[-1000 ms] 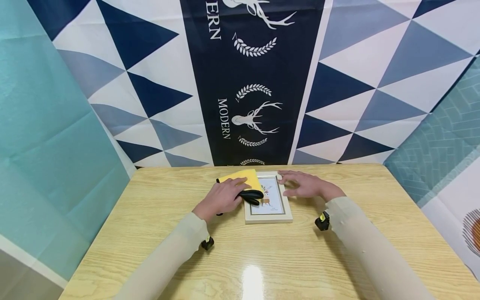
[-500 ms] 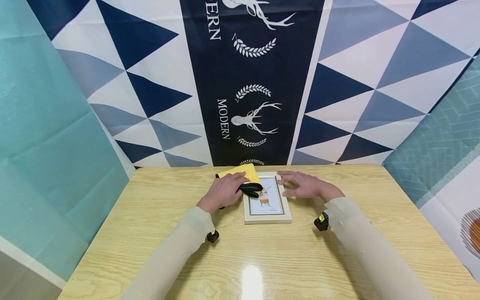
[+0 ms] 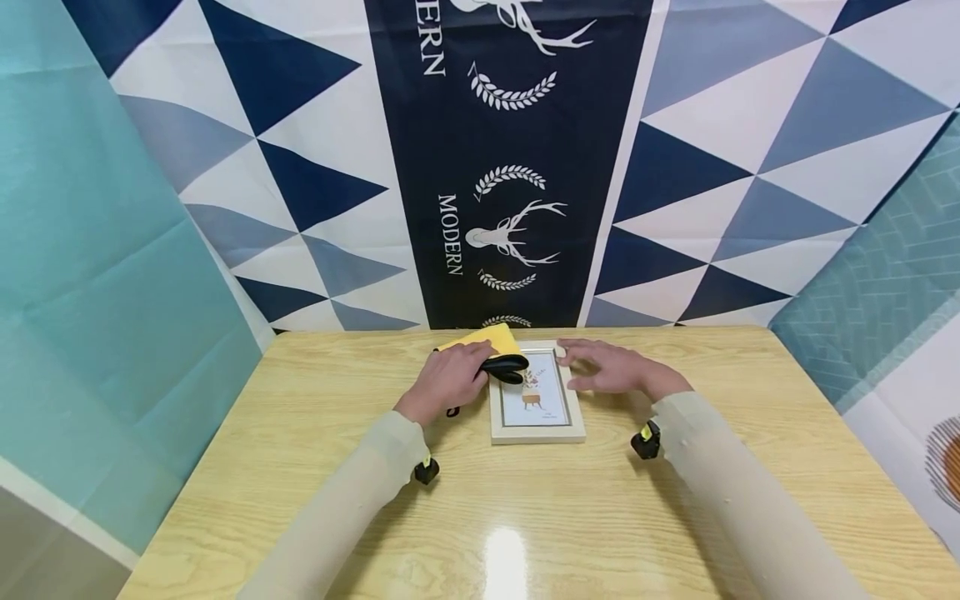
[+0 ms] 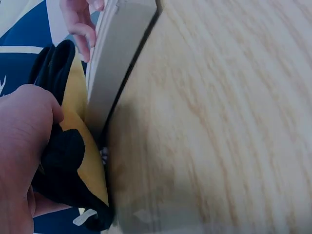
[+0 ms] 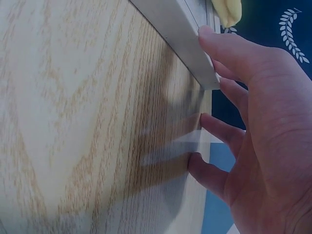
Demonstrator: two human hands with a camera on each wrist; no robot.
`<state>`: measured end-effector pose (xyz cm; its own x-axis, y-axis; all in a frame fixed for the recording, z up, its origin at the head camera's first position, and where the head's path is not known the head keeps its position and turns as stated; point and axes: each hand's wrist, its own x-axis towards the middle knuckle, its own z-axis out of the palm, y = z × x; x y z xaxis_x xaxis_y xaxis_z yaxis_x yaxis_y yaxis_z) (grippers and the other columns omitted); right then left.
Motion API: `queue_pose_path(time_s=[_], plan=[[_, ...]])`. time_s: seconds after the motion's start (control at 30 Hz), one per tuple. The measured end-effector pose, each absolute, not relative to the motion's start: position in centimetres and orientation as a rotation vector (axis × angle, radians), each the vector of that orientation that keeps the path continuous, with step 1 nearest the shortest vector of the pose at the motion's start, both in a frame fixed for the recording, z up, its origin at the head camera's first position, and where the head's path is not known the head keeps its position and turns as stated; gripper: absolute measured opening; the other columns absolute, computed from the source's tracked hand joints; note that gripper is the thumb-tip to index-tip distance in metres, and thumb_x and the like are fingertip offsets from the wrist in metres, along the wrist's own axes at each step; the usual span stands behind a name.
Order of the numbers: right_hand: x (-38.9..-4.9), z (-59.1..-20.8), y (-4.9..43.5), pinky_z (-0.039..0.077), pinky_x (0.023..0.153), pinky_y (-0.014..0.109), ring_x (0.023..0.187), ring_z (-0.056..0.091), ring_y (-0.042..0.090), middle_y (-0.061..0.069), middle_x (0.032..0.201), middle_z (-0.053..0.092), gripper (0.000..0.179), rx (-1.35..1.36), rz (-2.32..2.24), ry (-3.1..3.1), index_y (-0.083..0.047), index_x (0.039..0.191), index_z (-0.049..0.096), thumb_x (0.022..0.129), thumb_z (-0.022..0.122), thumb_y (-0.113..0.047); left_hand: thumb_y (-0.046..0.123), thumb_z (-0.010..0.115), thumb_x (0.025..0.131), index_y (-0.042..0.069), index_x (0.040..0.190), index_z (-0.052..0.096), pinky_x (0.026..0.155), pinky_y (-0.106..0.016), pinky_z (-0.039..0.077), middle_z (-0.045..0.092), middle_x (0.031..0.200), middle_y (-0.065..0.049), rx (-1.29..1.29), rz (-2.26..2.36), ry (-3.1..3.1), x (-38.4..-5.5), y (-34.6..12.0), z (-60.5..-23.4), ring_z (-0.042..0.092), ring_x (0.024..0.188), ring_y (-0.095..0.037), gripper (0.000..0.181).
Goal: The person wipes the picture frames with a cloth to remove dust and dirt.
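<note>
A cream picture frame (image 3: 537, 434) with a small furniture drawing in it lies flat at the table's far side. Over its upper left part, my left hand (image 3: 447, 377) holds a folded yellow cloth (image 3: 495, 336) with black edging. In the left wrist view the thumb lies on the black folds of the cloth (image 4: 73, 92); the fingertips are mostly hidden. At the frame's upper right corner my right hand (image 3: 611, 368) grips the rim between thumb and fingers. In the right wrist view the outer fingers of that hand (image 5: 278, 107) are bent down by the wood surface.
The wooden table (image 3: 480, 500) ends at a patterned cloth wall (image 3: 502, 167) just behind the frame. Teal sheeting (image 3: 112, 292) hangs at the left. A small black device sits under each wrist.
My left hand has slid the cloth away from me along the frame, and more of the drawing shows. The right hand and the frame stay in place.
</note>
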<state>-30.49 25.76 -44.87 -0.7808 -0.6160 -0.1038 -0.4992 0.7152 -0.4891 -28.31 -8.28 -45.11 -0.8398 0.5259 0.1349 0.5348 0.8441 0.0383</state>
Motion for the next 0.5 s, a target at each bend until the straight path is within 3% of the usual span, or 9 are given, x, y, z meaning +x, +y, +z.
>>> queue_pose_path(time_s=[0.17, 0.5], plan=[[-30.6, -45.0, 26.0, 0.027, 0.130, 0.084, 0.167, 0.033, 0.060, 0.024, 0.183, 0.036, 0.037, -0.883, -0.661, 2.662, -0.016, 0.137, 0.073, 0.108, 0.074, -0.038, 0.028, 0.057, 0.115, 0.017, 0.149, 0.065, 0.087, -0.050, 0.067, 0.077, 0.149, -0.007, -0.737, -0.181, -2.885, -28.4, -8.2, -44.0, 0.080, 0.120, -0.032, 0.037], [-30.8, -45.3, 26.0, 0.027, 0.131, 0.083, 0.168, 0.032, 0.059, 0.025, 0.183, 0.036, 0.041, -0.895, -0.672, 2.659, -0.013, 0.140, 0.073, 0.107, 0.074, -0.037, 0.028, 0.060, 0.115, 0.014, 0.158, 0.064, 0.102, -0.051, 0.067, 0.065, 0.166, -0.010, -0.635, -0.293, -2.875, -28.8, -10.0, -42.6, 0.074, 0.139, -0.035, 0.045]])
